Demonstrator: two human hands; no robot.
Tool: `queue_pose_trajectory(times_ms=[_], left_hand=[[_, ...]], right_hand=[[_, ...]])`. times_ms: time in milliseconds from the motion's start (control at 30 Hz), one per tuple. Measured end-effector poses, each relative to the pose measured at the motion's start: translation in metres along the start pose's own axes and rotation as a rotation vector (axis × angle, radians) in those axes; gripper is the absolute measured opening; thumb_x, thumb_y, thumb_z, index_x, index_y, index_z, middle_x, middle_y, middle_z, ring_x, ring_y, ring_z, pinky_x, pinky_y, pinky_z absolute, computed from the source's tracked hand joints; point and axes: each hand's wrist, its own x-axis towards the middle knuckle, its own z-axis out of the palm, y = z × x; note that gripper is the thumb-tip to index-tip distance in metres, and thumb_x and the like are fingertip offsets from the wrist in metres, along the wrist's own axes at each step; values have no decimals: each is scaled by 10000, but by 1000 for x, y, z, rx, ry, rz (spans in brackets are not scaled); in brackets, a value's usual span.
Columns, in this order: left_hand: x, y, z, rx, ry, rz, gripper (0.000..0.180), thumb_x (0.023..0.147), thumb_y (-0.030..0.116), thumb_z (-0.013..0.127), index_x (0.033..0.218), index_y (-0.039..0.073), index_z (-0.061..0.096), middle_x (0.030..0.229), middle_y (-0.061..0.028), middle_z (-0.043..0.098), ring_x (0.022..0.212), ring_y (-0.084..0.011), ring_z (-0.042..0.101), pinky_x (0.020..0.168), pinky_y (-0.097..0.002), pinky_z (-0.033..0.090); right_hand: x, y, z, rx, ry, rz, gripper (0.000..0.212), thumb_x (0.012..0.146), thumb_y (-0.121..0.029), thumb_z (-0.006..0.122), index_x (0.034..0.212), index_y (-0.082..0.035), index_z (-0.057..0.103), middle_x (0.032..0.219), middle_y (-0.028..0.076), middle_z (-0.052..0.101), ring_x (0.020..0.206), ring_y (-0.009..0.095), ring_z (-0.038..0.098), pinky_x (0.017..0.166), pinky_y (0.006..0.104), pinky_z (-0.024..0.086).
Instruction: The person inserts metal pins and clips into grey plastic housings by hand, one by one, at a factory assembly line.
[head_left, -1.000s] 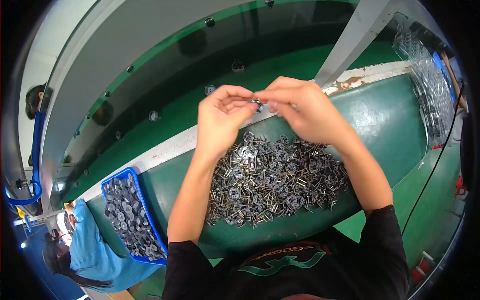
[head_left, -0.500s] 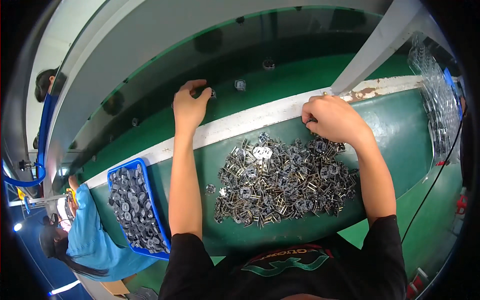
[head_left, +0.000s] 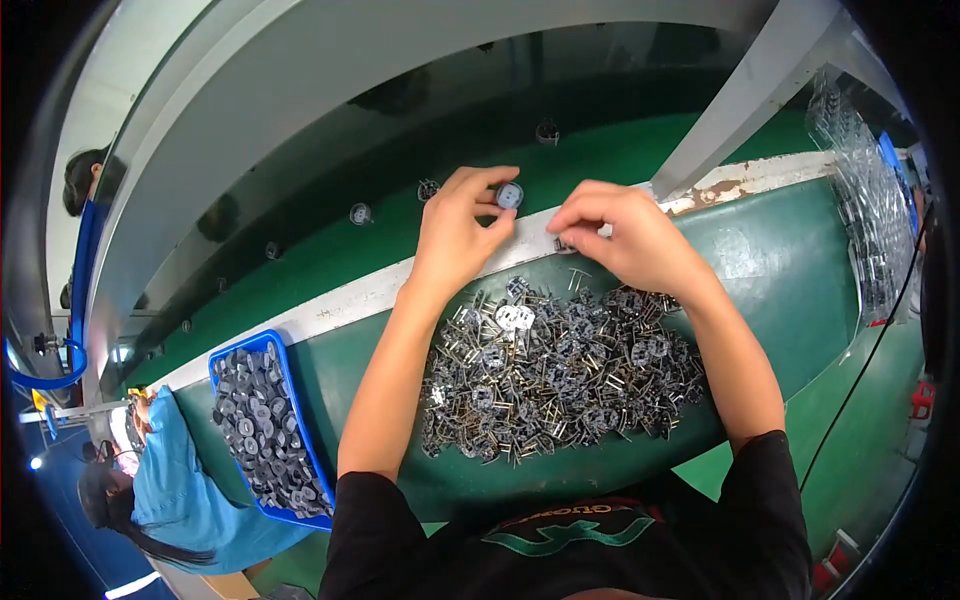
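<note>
Over the far edge of the bench, my left hand pinches a round grey cap-like part between thumb and fingers. Close to its right, my right hand is closed on a small dark part with metal pins, largely covered by the fingertips. Both hands hover by the white rail, and the two parts are apart. Below them on the green bench spreads a heap of black pinned parts, with a few white ones among them.
A blue tray of grey round caps stands left of my left arm. Beyond the rail, the green belt carries several spaced parts. A slanted metal post rises at right, near clear plastic trays. Another person in blue sits at left.
My left hand has moved right from over the belt, and the round grey part now shows in it. My right hand has shifted left, bringing the hands close together. Parts on the belt have shifted.
</note>
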Motion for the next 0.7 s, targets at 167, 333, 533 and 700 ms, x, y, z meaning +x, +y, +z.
queue_pose_trajectory(times_ms=[167,333,533,700], left_hand=[[-14,36,-10,-498,-178,-86,583,802,-89,677,1362,-32,521,1219,-173,652,918,-137,632,815,-270,526],[-22,46,-12,-580,-184,-23,557,792,-117,692,1325,-38,552,1203,-136,649,1042,-161,637,841,-298,531],[-22,62,-18,-533,-233,-122,493,788,-141,679,1263,-38,597,1229,-112,636,1139,-194,638,893,-315,583],[-23,58,-22,-495,-256,-98,488,785,-152,669,1254,-37,600,1219,-110,638,1120,-188,637,877,-318,609]], right_hand=[[2,-14,2,10,363,-199,164,826,52,722,974,-19,715,888,70,690,821,206,690,745,299,557],[-1,-25,3,-258,347,-435,236,736,63,737,952,-28,713,888,78,662,789,261,648,683,345,527],[-3,-30,9,-358,350,-518,278,687,54,698,950,-36,700,866,70,635,765,261,613,655,365,512],[-8,-36,14,-461,321,-483,277,680,38,673,948,-31,693,865,64,616,776,264,614,667,367,517]])
